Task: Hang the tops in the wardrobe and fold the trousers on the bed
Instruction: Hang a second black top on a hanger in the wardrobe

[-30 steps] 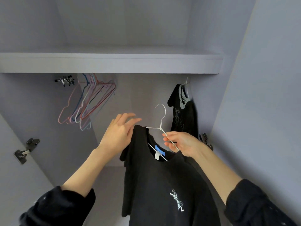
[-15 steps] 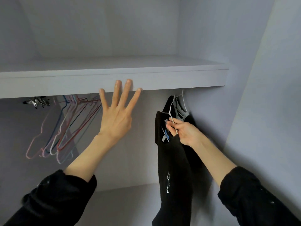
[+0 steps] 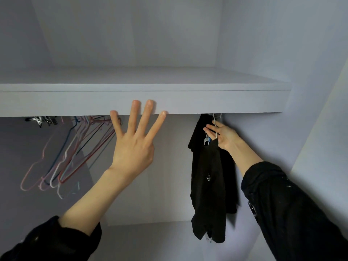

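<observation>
The left hand (image 3: 134,147) is up with its fingers straight and spread wide. Its fingertips (image 3: 136,104) lie against the front edge of the wardrobe shelf (image 3: 226,102). This grip is released and holds nothing.

The right hand (image 3: 224,135) reaches up under the right end of the shelf. Its fingers look mostly straight around the thin white hanger (image 3: 214,127). I cannot tell if this grip is grasping the wire or only touching it. The top of the hanger goes up behind the shelf edge, so the hook is hidden.

The black top (image 3: 207,185) hangs down from that hanger, near the right wall of the wardrobe (image 3: 310,53). It has a small white print on the front and a blue tag at the neck. Another dark top (image 3: 230,185) hangs just behind it, closer to the wall.

Under the left end of the shelf hang a bunch of empty wire hangers (image 3: 66,157) in pink, blue, red and white. They are well apart from the black top. Some shiny metal clips (image 3: 42,120) hang beside them, further left.

Both arms wear dark sleeves (image 3: 293,213) pushed up.
</observation>
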Motion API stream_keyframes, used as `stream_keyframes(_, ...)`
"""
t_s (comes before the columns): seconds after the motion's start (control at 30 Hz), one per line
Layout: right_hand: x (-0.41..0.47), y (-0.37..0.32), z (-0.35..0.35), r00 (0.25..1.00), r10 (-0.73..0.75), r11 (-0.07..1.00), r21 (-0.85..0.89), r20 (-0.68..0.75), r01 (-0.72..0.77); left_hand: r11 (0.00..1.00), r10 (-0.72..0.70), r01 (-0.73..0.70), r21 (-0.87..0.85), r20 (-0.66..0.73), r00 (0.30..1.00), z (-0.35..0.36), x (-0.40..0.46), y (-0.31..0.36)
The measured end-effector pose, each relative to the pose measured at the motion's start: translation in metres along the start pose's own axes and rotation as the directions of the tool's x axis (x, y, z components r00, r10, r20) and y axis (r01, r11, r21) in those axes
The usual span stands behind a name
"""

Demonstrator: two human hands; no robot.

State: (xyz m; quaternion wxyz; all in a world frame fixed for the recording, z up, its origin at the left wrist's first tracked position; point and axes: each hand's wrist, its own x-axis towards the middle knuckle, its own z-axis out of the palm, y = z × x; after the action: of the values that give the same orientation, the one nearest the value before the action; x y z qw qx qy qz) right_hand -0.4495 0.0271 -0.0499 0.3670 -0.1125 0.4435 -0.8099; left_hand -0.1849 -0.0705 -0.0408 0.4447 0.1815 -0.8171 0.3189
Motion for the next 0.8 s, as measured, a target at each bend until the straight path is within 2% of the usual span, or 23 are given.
stream_keyframes(0.13,0.012,0.006,0.000,0.998,0.006,0.998,-0.068,-0.059,-0.010,1.000,-0.009,0.009,-0.002,-0.016,1.000,0.002,-0.001,0.002)
stream_keyframes(0.27,0.023,-0.004,-0.004,0.975,-0.085,0.994,-0.089,-0.204,0.068,1.000,-0.018,0.019,0.014,-0.036,0.999,0.005,-0.001,0.003)
stream_keyframes(0.43,0.028,-0.009,-0.013,0.941,-0.159,0.972,-0.212,-0.299,0.097,0.999,-0.030,0.031,0.018,-0.025,0.999,0.006,-0.002,0.003)
stream_keyframes(0.5,0.025,-0.009,-0.015,0.931,-0.190,0.941,-0.327,-0.310,0.083,0.999,-0.036,0.036,0.016,-0.004,0.999,0.003,-0.001,0.004)
stream_keyframes(0.57,0.017,-0.008,-0.018,0.901,-0.294,0.813,-0.579,-0.318,0.061,0.999,-0.044,0.043,0.010,0.025,0.999,-0.001,-0.001,0.005)
stream_keyframes(0.63,0.001,-0.005,-0.022,0.862,-0.414,0.661,-0.748,-0.294,0.062,0.998,-0.058,0.058,-0.003,0.059,0.997,-0.007,-0.001,0.008)
stream_keyframes(0.73,-0.030,0.003,-0.026,0.869,-0.459,0.481,-0.874,-0.187,0.066,0.989,-0.113,0.123,-0.081,0.123,0.986,-0.019,-0.004,0.018)
stream_keyframes(0.8,-0.051,0.009,-0.028,0.894,-0.435,0.406,-0.910,-0.110,0.085,0.961,-0.142,0.177,-0.212,0.170,0.975,-0.025,-0.013,0.027)
